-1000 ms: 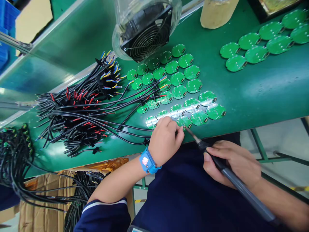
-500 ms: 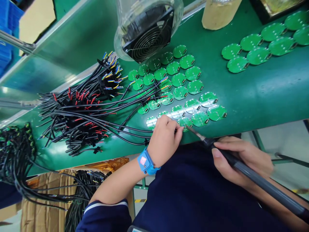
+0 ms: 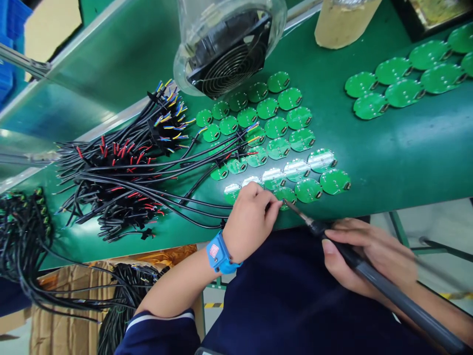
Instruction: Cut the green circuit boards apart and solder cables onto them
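Note:
My left hand (image 3: 251, 219), a blue wrist strap (image 3: 220, 254) on its wrist, is closed in a pinch at the front row of boards. Black cables (image 3: 199, 201) run in under it, and it appears to grip one by its end; the fingertips hide the wires. My right hand (image 3: 373, 259) is closed around a soldering iron (image 3: 391, 291), held like a pen. The iron's tip meets a round green circuit board (image 3: 286, 194) right beside my left thumb. Whether tip and board actually touch I cannot tell.
Rows of green boards (image 3: 278, 127) lie ahead, more boards (image 3: 404, 93) at the right. A black fan (image 3: 232, 61) in a clear housing stands behind them. A heap of cables (image 3: 121, 167) with bared coloured wires covers the left. The green bench's front edge (image 3: 417, 199) runs close by.
The view has shifted slightly, so boards and fan sit a little differently. Both hands keep their grips, and the iron's tip stays close to my left fingertips.

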The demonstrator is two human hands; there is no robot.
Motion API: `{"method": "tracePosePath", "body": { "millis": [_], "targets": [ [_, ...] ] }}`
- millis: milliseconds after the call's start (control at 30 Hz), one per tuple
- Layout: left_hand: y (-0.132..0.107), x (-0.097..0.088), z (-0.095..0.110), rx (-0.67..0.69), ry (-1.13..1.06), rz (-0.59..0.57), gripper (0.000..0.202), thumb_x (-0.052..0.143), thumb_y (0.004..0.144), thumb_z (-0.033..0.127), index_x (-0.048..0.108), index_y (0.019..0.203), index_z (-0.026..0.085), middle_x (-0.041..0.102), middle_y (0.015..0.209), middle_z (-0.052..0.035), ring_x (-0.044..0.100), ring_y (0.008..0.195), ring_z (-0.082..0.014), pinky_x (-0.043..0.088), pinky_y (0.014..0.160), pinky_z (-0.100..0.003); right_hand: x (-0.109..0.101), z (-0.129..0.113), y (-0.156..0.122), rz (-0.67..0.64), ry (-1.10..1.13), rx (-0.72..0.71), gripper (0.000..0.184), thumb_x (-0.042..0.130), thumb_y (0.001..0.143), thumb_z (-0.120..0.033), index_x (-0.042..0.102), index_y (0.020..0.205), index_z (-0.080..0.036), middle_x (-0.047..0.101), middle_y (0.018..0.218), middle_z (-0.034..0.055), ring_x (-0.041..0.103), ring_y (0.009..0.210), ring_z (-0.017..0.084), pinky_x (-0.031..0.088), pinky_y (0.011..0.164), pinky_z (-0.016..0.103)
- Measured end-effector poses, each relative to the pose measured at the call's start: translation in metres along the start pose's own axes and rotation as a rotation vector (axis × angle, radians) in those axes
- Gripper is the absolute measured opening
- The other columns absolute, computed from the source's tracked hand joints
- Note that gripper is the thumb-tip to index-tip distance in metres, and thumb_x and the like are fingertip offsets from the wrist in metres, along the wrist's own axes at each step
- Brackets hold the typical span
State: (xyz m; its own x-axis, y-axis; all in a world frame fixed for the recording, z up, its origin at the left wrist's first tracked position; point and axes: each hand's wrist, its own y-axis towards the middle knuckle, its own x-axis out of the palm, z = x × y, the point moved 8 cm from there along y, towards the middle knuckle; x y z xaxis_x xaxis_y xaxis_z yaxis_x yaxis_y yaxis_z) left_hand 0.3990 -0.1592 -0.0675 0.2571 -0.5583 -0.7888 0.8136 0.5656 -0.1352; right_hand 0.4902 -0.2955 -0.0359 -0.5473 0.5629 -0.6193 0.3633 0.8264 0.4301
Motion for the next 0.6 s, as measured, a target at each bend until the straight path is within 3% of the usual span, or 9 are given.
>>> {"method": "tracePosePath", "body": {
  "millis": [267, 500, 600],
  "targets": [
    [0.003, -0.001, -0.001, -0.041, -0.010, 0.002, 0.011, 0.055, 0.083, 0.021, 0.059, 0.073, 0.017, 0.049, 0.077, -0.0041, 0.049, 0.079, -0.0165, 0.045, 0.073, -0.032, 0.009, -0.004, 0.004, -0.085, -0.067, -0.020, 0.005, 0.059, 0.074, -0.020, 0.055, 0.077, -0.021, 0.059, 0.064, -0.0004, 0.060, 0.056, 0.013, 0.053, 0.054, 0.024],
    [0.006, 0.001, -0.001, -0.076, 0.024, -0.030, 0.013, 0.056, 0.082, 0.022, 0.057, 0.070, 0.017, 0.048, 0.075, -0.0036, 0.049, 0.077, -0.0165, 0.045, 0.070, -0.031, -0.013, 0.027, -0.011, 0.034, 0.144, 0.249, 0.016, 0.060, 0.074, -0.017, 0.057, 0.088, -0.022, 0.064, 0.076, 0.0041, 0.064, 0.065, 0.016, 0.050, 0.052, 0.025],
    [0.005, 0.002, -0.001, -0.078, 0.057, -0.049, 0.014, 0.056, 0.082, 0.024, 0.057, 0.070, 0.017, 0.048, 0.075, -0.0036, 0.049, 0.076, -0.0165, 0.044, 0.068, -0.031, -0.019, 0.036, -0.013, 0.058, 0.186, 0.256, 0.018, 0.062, 0.073, -0.013, 0.058, 0.088, -0.022, 0.064, 0.077, 0.0048, 0.064, 0.065, 0.017, 0.050, 0.051, 0.026]
  ]
}}
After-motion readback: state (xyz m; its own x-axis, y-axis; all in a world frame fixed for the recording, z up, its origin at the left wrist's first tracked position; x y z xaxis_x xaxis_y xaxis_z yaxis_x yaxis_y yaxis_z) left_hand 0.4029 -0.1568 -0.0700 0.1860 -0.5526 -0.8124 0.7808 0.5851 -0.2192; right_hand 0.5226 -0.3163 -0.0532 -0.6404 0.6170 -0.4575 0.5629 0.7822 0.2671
